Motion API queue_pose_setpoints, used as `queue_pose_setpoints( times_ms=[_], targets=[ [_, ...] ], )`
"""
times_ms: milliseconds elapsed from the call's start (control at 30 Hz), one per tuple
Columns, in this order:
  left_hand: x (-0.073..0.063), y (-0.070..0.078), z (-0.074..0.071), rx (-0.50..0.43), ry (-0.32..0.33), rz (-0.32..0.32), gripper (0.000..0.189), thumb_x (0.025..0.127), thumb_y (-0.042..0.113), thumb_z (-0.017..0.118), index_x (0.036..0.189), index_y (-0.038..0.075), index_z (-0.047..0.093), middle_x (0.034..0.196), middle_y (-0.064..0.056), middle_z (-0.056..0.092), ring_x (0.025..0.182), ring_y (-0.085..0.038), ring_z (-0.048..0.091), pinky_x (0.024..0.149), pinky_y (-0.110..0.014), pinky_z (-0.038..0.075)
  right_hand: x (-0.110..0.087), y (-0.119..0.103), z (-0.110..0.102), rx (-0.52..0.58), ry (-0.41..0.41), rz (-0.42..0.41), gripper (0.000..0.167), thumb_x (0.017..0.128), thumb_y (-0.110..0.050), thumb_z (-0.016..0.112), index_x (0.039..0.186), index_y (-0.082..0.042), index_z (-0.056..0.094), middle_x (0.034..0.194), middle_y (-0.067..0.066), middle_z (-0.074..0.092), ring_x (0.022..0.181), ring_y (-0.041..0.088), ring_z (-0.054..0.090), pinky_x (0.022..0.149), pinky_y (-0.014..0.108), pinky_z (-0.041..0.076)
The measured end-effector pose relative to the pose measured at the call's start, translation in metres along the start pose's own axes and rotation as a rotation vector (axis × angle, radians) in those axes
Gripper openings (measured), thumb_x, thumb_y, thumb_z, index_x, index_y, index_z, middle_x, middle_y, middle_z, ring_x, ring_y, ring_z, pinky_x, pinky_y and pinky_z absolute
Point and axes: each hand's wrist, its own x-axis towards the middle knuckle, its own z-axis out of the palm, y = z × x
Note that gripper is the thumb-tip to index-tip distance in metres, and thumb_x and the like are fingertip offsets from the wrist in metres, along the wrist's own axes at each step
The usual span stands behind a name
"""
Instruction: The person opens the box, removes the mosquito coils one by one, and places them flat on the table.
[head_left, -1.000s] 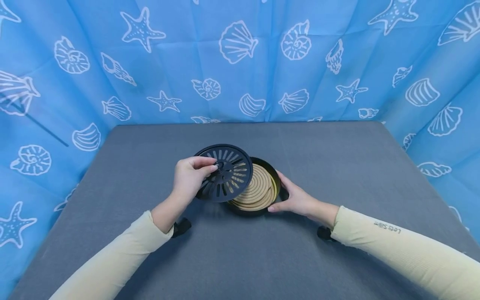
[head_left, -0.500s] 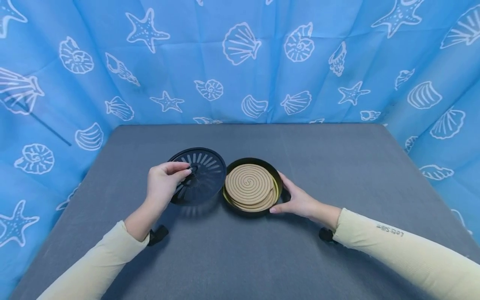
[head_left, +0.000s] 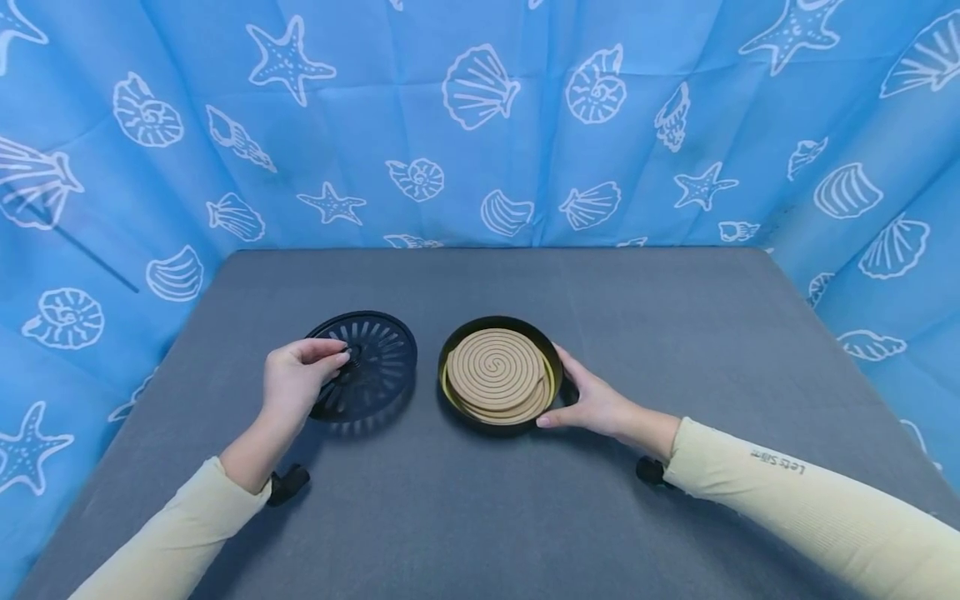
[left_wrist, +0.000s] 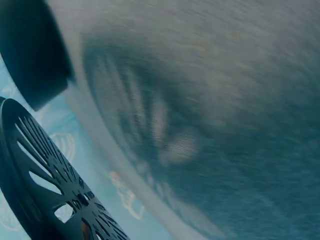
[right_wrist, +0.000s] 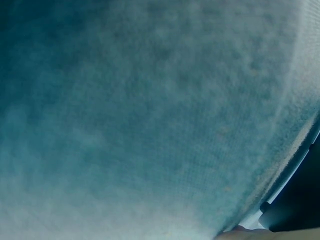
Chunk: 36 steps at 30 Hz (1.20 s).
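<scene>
Slotted black lid (head_left: pixel 378 379) has shifted left and lower, toward the worktop's left edge, now apart from the round black tin (head_left: pixel 498 429) it overlapped in the earlier view. Left hand (head_left: pixel 295 375) pinches lid near its centre, thumb against fingers; lid tilted, off the cloth going by the slotted shadow (left_wrist: pixel 150 115) below it in the left wrist view. Centre pinch probably keeps fingers off the slots and rim. Right hand (head_left: pixel 588 398) grips tin's right side, thumb at near rim, fingers round the back, likely to steady it. Tin sits flat around mid-worktop, holding stacked spiral mosquito coils (head_left: pixel 495 367); top one off-centre, lower ones peeking out at the right and near side, yellow lining showing. Room: grey cloth worktop (head_left: pixel 480 517) runs wide from lid to left edge, also in front of both, toward near edge; strip of cloth between lid and tin is narrow. Far edge well beyond both, blue shell-print curtain (head_left: pixel 637 125) behind. Right wrist view mostly cloth, grip not readable there.
</scene>
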Motion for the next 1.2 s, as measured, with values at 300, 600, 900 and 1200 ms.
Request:
queue_pose_setpoints(
  times_ms=[300,600,900,1200],
  targets=[
    [0.009,-0.01,-0.002,0.051,-0.016,-0.045,0.025,0.093,0.01,0.066,0.113,-0.006,0.067,0.114,-0.018,0.065,0.082,-0.004,0.062,0.078,-0.026,0.056,0.0,-0.001,0.0,-0.004,0.002,0.003,0.111,0.079,-0.016,0.083,0.156,-0.007,0.003,0.16,0.021,0.006,0.145,0.041,0.003,0.112,0.063,0.004],
    [0.015,-0.016,0.0,0.058,-0.032,-0.097,0.025,0.094,0.006,0.063,0.116,-0.006,0.066,0.114,-0.019,0.064,0.1,-0.025,0.062,0.082,-0.032,0.056,0.0,-0.001,0.0,-0.002,0.002,0.007,0.112,0.078,-0.015,0.083,0.156,-0.007,0.003,0.16,0.021,0.006,0.145,0.041,0.002,0.112,0.063,0.004],
    [0.017,-0.02,0.0,0.079,-0.034,-0.125,0.025,0.093,0.002,0.063,0.116,-0.007,0.065,0.108,-0.017,0.067,0.094,-0.018,0.063,0.082,-0.033,0.056,0.0,-0.001,0.0,0.002,-0.003,0.023,0.112,0.078,-0.015,0.083,0.156,-0.007,0.002,0.16,0.022,0.005,0.145,0.041,0.002,0.112,0.063,0.003],
    [0.02,-0.026,-0.003,0.081,-0.017,-0.16,0.028,0.095,-0.002,0.058,0.123,-0.006,0.061,0.12,-0.022,0.062,0.108,-0.028,0.06,0.09,-0.039,0.053,0.0,-0.001,-0.001,0.004,-0.006,0.037,0.112,0.079,-0.015,0.082,0.156,-0.008,0.003,0.16,0.021,0.005,0.145,0.041,0.001,0.112,0.063,0.003]
  ],
)
